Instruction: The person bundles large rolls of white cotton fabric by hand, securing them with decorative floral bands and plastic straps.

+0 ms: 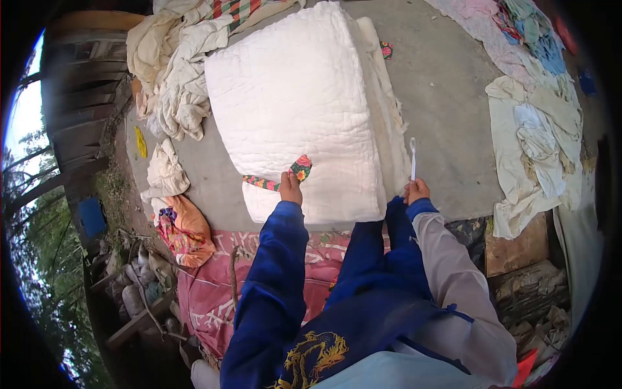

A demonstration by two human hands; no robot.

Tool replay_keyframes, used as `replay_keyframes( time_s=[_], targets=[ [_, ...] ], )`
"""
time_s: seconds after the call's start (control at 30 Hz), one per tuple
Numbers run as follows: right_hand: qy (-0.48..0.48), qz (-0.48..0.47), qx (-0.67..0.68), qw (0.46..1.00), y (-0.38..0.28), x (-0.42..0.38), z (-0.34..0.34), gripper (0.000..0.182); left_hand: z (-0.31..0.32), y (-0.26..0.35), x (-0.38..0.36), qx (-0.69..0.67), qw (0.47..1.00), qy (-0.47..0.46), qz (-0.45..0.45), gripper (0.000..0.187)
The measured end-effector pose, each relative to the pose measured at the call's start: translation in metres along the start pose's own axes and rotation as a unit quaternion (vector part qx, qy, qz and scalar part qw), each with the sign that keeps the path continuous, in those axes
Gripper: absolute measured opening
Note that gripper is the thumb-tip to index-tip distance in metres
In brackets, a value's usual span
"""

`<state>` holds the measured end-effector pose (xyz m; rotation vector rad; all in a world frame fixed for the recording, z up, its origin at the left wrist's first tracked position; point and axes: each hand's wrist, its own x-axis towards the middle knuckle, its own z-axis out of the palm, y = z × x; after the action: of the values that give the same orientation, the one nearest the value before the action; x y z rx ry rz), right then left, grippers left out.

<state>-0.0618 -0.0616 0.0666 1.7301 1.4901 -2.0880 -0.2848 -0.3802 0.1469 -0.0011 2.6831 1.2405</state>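
Observation:
Over the near part of a folded white quilt [291, 84], my left hand [291, 188] is closed on a floral cloth strip [262, 183]. The strip is green with red and yellow flowers; one end stands up above my fingers and the other trails left across the quilt. My right hand [416, 190] is closed round the lower end of a thin white stick [413, 155], which looks like a toothbrush and points upward. That hand is just right of the quilt's near right corner, over the grey surface.
Crumpled cream cloths [184, 78] lie at the left, with an orange floral bundle [188, 230] nearer. More cream cloth [538, 142] lies at the right. A small floral scrap [387, 50] is beyond the quilt. A red sheet [214, 285] with white marks is at the near edge.

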Motion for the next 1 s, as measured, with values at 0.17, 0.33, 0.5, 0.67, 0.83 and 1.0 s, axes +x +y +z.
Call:
replay_keyframes(
  time_s=[0.17,0.33,0.5,0.67,0.83,1.0],
  targets=[
    [-0.212,-0.034,-0.11,0.97,-0.032,-0.046,0.169,0.026,-0.063,0.013,-0.009,-0.294,0.926,0.034,-0.233,0.042],
    [-0.345,-0.147,-0.146,0.916,-0.036,-0.107,0.279,0.023,-0.083,0.028,-0.016,-0.213,0.935,-0.047,-0.279,0.042],
    [-0.405,-0.22,-0.318,0.829,-0.03,-0.138,0.324,0.015,-0.113,-0.036,-0.019,-0.04,0.987,-0.146,-0.045,0.032],
    [-0.381,-0.339,-0.232,0.828,-0.011,-0.172,0.332,0.046,-0.099,-0.122,-0.024,-0.046,0.993,-0.09,-0.059,0.028],
    [-0.285,-0.218,-0.307,0.881,-0.029,-0.221,0.361,0.034,-0.168,-0.052,-0.023,-0.225,0.955,-0.122,-0.152,0.047],
    [-0.149,-0.228,-0.275,0.922,-0.065,-0.252,0.398,0.036,-0.226,-0.032,-0.01,-0.134,0.966,-0.219,0.002,0.049]
  ],
)
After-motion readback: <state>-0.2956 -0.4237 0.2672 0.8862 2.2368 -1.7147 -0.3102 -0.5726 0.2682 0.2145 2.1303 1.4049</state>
